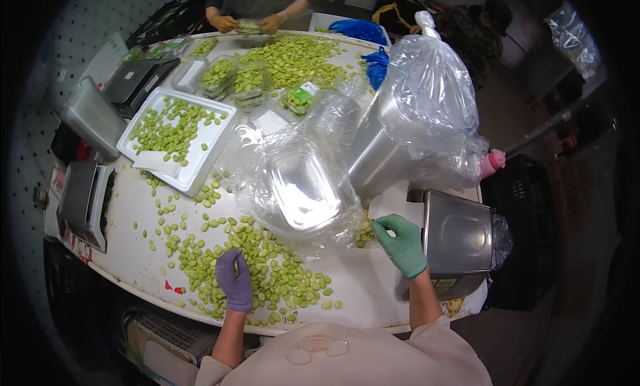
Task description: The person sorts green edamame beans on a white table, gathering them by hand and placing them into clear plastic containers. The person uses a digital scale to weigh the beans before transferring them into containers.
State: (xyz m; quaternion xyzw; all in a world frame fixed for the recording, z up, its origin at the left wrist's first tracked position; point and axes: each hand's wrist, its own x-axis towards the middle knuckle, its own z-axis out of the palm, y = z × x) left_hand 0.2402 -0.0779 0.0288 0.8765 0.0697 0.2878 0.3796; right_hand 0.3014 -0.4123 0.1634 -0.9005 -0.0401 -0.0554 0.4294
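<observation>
My left hand (234, 281), in a purple glove, is over a spread of shelled green broad beans (275, 276) near the table's front edge. Its fingers are curled, and whether a bean is inside is hidden. A green glove covers my right hand (402, 246), beside a metal weighing scale (457, 231). Thumb and fingertips come close together there, leaving a small gap; I cannot tell if they pinch anything. Some beans (365, 233) lie just left of that hand, partly hidden under plastic film. Between and beyond both hands rests a bagged stack of clear plastic trays (305, 191).
A white foam tray (197, 178) holds beans and a white scoop (157, 162). Tall bagged container stacks (385, 141) rise at right. Filled clear punnets (250, 83) stand farther back. Across the table, a co-worker's gloved hands (250, 23) hold a punnet; another person is at upper right.
</observation>
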